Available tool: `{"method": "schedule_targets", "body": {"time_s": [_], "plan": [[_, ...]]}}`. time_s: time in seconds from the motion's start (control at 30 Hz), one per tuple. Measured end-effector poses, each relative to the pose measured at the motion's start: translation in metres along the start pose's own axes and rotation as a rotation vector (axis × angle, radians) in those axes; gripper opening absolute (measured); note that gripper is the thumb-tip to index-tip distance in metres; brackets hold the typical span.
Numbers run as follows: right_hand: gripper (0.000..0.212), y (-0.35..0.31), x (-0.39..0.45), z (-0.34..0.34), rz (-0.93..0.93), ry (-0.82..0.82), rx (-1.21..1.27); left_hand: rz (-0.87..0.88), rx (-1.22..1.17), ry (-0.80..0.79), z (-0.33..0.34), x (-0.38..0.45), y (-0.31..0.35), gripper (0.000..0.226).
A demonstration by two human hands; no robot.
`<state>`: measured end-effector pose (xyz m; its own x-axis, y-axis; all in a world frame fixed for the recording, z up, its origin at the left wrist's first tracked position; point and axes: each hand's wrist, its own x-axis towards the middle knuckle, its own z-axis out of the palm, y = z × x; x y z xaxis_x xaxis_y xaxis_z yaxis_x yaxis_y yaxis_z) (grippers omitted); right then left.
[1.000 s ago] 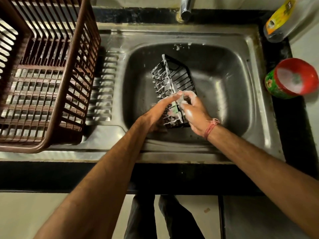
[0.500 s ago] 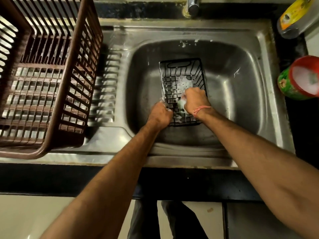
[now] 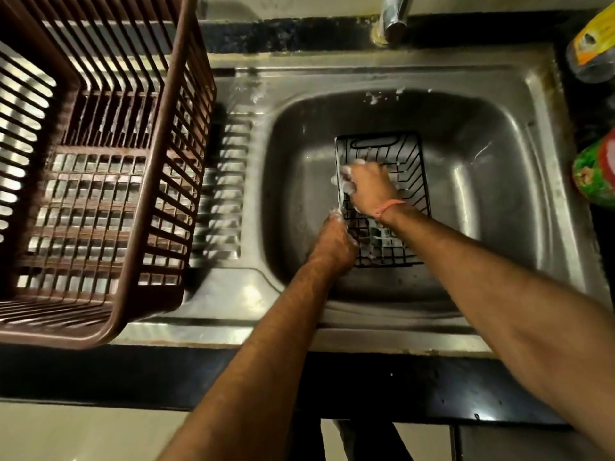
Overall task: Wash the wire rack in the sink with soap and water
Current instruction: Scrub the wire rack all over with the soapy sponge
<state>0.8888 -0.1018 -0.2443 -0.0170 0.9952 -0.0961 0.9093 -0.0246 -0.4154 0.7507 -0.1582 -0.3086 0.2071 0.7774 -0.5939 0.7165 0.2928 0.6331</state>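
Head view: black rectangular wire rack (image 3: 399, 181) lies flat in the steel sink basin (image 3: 482, 181), long axis running away from the person. Left hand (image 3: 334, 239) grips its near-left edge; right hand (image 3: 364, 188), fingers curled, soapy, scrubs the left-centre wires.

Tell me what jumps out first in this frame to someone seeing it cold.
The two hands meeting in the steel sink basin: the left hand grips the near left corner of the black wire rack, while the soapy right hand works along its left rim. Next, the big brown slatted plastic basket, standing on the drainboard to the left.
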Motion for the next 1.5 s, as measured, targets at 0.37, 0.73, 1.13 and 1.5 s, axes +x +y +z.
{"method": "schedule_targets", "body": {"time_s": [0.37, 0.73, 1.13, 1.5], "plan": [[0.011, 0.028, -0.04, -0.027, -0.184, -0.641, -0.02, 0.005, -0.088, -0.029, -0.035, -0.051, 0.044, 0.055], [0.018, 0.005, -0.035, 0.01, 0.129, -0.223, 0.162, 0.02, -0.113, -0.045, -0.032, -0.046, 0.041, 0.08], [0.01, 0.027, -0.066, -0.03, -0.06, -0.872, -0.078, -0.012, -0.054, -0.04, -0.033, -0.052, 0.046, 0.113], [0.032, 0.007, -0.058, -0.006, 0.054, -0.144, -0.15, -0.004, 0.032, -0.022, -0.036, -0.053, 0.045, 0.084]]}}
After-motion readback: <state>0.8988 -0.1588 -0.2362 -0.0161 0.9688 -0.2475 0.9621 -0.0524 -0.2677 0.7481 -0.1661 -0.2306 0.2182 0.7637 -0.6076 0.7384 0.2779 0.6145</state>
